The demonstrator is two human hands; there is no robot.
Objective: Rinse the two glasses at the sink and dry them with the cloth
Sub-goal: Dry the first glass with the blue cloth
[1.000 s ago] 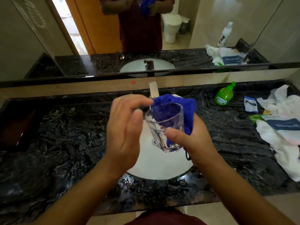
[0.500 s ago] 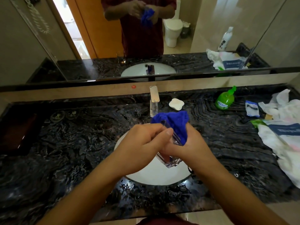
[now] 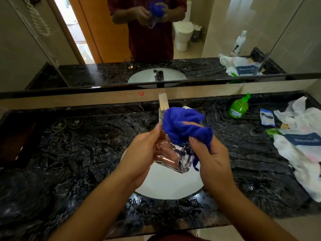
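A clear glass hangs tilted over the white sink basin, its thick base toward me and its mouth pointing away. My left hand grips the glass from the left side. A blue cloth is bunched at the mouth of the glass and spills over its far side. My right hand holds the cloth, fingers curled round it. A second glass shows only as a reflection in the mirror, at the left on the counter.
A chrome tap stands behind the basin on the dark marble counter. A green pump bottle, a small packet and crumpled white plastic bags lie at the right.
My left hand has shifted from the glass's top to its left side. The glass has tipped further, its base now toward me, and the cloth is bunched higher at its mouth.
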